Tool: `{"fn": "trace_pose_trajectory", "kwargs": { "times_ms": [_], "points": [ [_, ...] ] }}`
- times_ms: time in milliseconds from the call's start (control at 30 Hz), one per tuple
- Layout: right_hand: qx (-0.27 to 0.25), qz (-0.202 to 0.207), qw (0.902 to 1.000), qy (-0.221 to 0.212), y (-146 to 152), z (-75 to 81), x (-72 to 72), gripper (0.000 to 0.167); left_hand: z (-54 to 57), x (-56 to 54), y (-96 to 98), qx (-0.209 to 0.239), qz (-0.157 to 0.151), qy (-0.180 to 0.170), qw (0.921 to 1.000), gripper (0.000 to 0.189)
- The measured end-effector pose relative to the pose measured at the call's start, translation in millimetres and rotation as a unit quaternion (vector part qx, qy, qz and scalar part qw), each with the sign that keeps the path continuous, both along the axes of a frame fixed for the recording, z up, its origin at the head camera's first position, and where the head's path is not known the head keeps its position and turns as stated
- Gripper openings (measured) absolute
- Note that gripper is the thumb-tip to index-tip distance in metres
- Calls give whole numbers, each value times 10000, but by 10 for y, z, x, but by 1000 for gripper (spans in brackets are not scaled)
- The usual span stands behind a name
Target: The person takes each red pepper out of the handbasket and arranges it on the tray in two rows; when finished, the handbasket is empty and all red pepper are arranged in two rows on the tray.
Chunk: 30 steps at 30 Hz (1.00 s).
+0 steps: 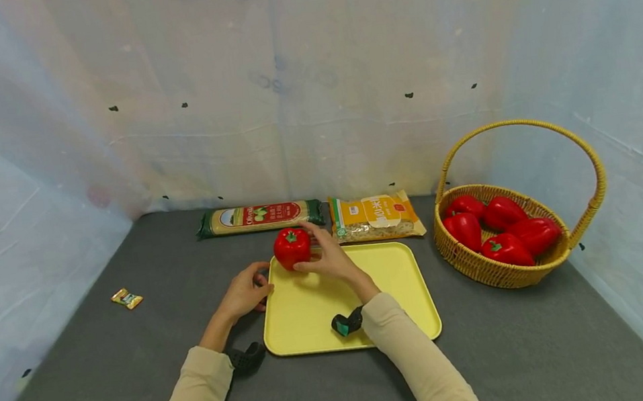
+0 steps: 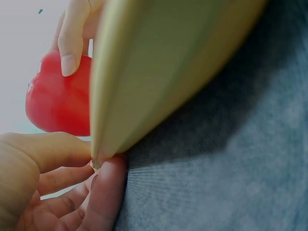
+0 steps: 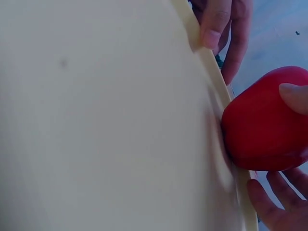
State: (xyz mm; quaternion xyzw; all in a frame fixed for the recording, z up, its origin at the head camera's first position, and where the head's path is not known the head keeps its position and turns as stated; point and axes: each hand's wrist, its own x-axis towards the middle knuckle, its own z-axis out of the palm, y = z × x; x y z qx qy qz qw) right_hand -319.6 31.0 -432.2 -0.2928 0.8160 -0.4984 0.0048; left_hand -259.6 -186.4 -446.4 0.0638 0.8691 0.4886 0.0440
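**Red pepper gripped in the right hand, yellow tray pinched by the left hand**

Held between right thumb and fingers, at the tray's far corner, just ahead of the left hand; cannot tell resting there from hovering slightly above. Probably light and firm, with a smooth, glossy skin likely to slide under a loose touch; unlikely to break easily. Best taken round the widest part, thumb opposite fingers, clear of the stem. Tray likely stiff and light, best taken by its raised rim, as now between left thumb above and fingertip beneath.

Visible only from the left wrist: the tray's underside, with a left finger tucked against it, hidden from the head. From the right wrist, the pepper's side close against the rim, but no green stem; plain from the head, pointing up.

Beyond both hands, on the tabletop, a pasta pack and, farther right, a yellow grain bag. To the right of the right hand, a wicker basket of more red peppers. Left of the left hand, a small wrapped sweet.
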Motion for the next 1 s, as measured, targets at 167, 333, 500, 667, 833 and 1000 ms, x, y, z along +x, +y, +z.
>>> {"fn": "trace_pose_trajectory", "kwargs": {
  "times_ms": [167,333,500,667,833,1000],
  "points": [
    [-26,44,9999,-101,50,100,38,86,-2,-3,4,-11,8,-29,10000,49],
    [-174,86,9997,-176,150,207,43,79,-13,-11,-1,-6,6,5,10000,50],
    [-247,95,9996,95,304,378,85,60,-16,-8,-10,-10,-42,57,10000,50],
    [-388,85,9989,258,505,674,238,49,-14,-2,-18,51,-84,39,9999,50],
    [-357,-181,9977,545,756,847,313,42,-25,-11,-33,128,-74,-15,9999,50],
    [-265,-605,9933,948,1077,942,331,36,-23,-12,-43,74,-61,-71,9999,51]
  ]
}}
